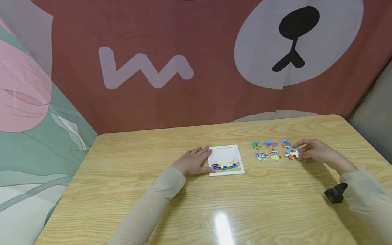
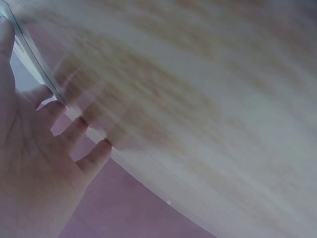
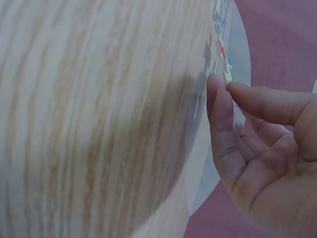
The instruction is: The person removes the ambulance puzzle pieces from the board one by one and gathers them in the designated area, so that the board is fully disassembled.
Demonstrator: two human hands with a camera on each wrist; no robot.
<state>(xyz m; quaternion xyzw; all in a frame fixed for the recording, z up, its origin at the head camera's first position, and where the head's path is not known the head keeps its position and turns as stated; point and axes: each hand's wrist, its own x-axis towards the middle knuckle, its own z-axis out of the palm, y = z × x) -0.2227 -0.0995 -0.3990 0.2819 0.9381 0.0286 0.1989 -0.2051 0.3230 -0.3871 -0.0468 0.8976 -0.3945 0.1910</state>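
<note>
A white-bordered puzzle tray (image 1: 226, 175) lies flat on the table, with a strip of joined pieces (image 1: 225, 166) showing a colourful vehicle along its lower part. My left hand (image 1: 194, 162) rests at the tray's left side, thumb on the lower left border and fingertips at the upper left corner. In the left wrist view the fingers of the left hand (image 2: 44, 144) are spread and fairly straight. On the right, a pale yellow, white and red puzzle piece (image 1: 291, 153) is pinched between thumb and finger of my right hand (image 1: 314, 151). The right wrist view shows the right hand (image 3: 262, 144) holding it by its edge.
Several loose puzzle pieces (image 1: 269, 143) lie in two rough rows between the tray and the right hand. The wooden table (image 1: 253, 208) meets a printed wall covering (image 1: 148, 106) behind. A black device (image 1: 336, 193) sits at the right sleeve.
</note>
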